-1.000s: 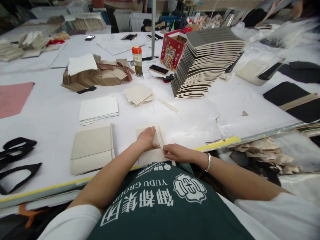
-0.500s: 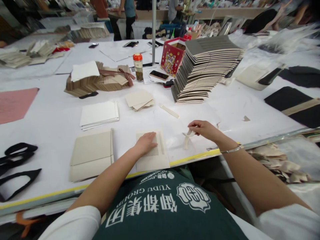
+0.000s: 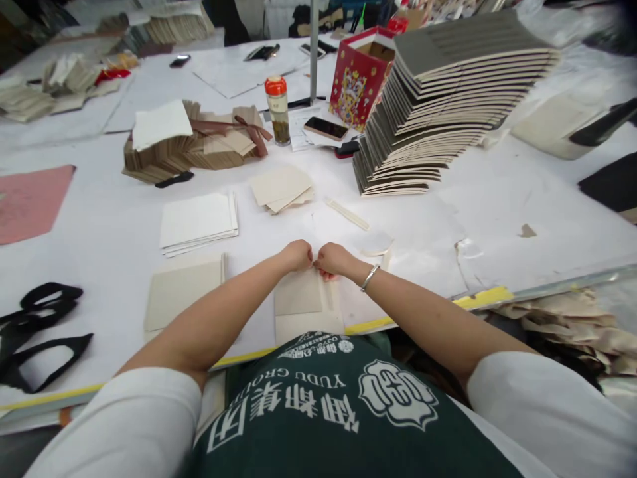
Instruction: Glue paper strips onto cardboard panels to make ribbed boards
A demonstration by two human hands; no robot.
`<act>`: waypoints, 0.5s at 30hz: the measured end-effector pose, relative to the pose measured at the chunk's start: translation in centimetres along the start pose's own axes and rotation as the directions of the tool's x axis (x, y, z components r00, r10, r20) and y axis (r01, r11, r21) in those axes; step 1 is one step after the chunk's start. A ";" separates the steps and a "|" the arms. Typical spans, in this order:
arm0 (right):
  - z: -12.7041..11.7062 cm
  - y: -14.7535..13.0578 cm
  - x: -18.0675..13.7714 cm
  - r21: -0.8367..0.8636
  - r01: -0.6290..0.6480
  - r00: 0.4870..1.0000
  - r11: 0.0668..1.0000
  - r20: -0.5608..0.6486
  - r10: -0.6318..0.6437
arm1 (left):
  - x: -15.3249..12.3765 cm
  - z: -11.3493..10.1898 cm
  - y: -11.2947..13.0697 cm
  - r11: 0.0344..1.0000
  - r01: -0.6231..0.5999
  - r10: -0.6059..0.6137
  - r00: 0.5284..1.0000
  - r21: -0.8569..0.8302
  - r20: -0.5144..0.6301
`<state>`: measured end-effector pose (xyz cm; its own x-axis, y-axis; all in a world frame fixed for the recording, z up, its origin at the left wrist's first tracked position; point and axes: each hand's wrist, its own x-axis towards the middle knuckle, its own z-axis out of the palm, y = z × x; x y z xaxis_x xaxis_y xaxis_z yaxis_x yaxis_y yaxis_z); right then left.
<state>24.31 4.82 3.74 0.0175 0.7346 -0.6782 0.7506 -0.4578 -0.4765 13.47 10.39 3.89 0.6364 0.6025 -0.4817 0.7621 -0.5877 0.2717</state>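
My left hand (image 3: 297, 255) and my right hand (image 3: 334, 259) meet at the top edge of a cream panel (image 3: 309, 326) at the table's front edge. Both have their fingertips pinched together, nearly touching; whatever is between them is too small or hidden to make out. On the panel lies a smaller beige-grey rectangular piece (image 3: 297, 297), its upper part close under my hands. A thin pale strip (image 3: 387, 257) rests on the table beyond my right wrist, which wears a silver bracelet (image 3: 369, 277).
Left of my hands are stacked beige panels (image 3: 184, 287) and white sheets (image 3: 198, 220). Ahead lie loose cream pieces (image 3: 281, 187) and a narrow strip (image 3: 348, 215). A tall leaning stack of grey boards (image 3: 448, 99), a red box (image 3: 359, 79), a bottle (image 3: 279, 113) and a phone (image 3: 326, 128) stand farther back.
My right hand has moved left from the loose strip to the panel's top edge. My left hand has lifted from lying flat to pinching there. The view has tilted down.
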 end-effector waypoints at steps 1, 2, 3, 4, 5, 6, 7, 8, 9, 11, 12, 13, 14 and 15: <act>-0.1 -0.1 0.0 0.013 -0.028 1.000 1.000 0.010 0.028 | 0.2 -0.1 0.1 1.000 -0.004 0.004 1.000 0.005 0.013; -0.2 -0.2 0.0 0.024 -0.050 0.999 0.998 0.016 0.050 | 0.3 -0.1 0.3 1.000 -0.012 0.011 1.000 0.010 0.017; -0.2 -0.3 0.0 0.034 -0.066 0.998 0.997 0.017 0.066 | 0.2 -0.1 0.5 1.000 -0.023 0.023 1.000 0.013 0.011; -0.1 -0.5 -0.1 0.046 -0.073 0.997 0.996 0.012 0.072 | 0.0 0.0 0.6 0.999 -0.035 0.035 0.999 0.015 -0.004; 0.0 -0.6 -0.1 0.061 -0.071 0.997 0.996 0.004 0.071 | -0.4 0.3 0.7 0.999 -0.046 0.047 0.999 0.017 -0.025; 0.1 -0.7 -0.3 0.077 -0.066 0.998 0.995 -0.009 0.067 | -0.9 0.6 0.7 0.998 -0.052 0.052 0.997 0.020 -0.049; 0.2 -0.7 -0.4 0.091 -0.062 0.998 0.994 -0.022 0.064 | -1.6 1.0 0.7 0.998 -0.055 0.056 0.996 0.016 -0.076; 0.4 -0.7 -0.6 0.101 -0.057 0.998 0.993 -0.030 0.060 | -2.5 1.6 0.6 0.998 -0.059 0.059 0.992 0.002 -0.113; 0.5 -0.6 -0.7 0.105 -0.048 0.998 0.993 -0.032 0.052 | -3.4 2.2 0.4 0.998 -0.066 0.062 0.985 -0.021 -0.160; 0.7 -0.3 -1.1 0.075 -0.022 0.999 0.997 -0.028 0.025 | -5.2 3.7 -0.1 0.994 -0.090 0.069 0.964 -0.070 -0.259; 0.8 -0.1 -1.2 0.030 0.011 0.999 0.999 -0.051 -0.009 | -6.0 4.4 -0.4 0.991 -0.105 0.076 0.953 -0.082 -0.293; 0.8 0.1 -1.3 -0.038 0.065 0.992 0.997 -0.104 -0.068 | -6.7 5.0 -0.6 0.990 -0.120 0.091 0.947 -0.079 -0.308; 0.9 0.3 -1.4 -0.124 0.131 0.973 0.984 -0.175 -0.151 | -7.2 5.4 -0.9 0.989 -0.134 0.110 0.947 -0.060 -0.302; 1.0 0.4 -1.3 -0.219 0.198 0.938 0.955 -0.239 -0.249 | -7.5 5.7 -1.1 0.988 -0.149 0.134 0.950 -0.033 -0.282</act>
<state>23.92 3.18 3.87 -0.0126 0.9233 -0.3838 0.8654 -0.1822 -0.4668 7.17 3.38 2.46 0.7401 0.6462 -0.1864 0.6624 -0.6525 0.3681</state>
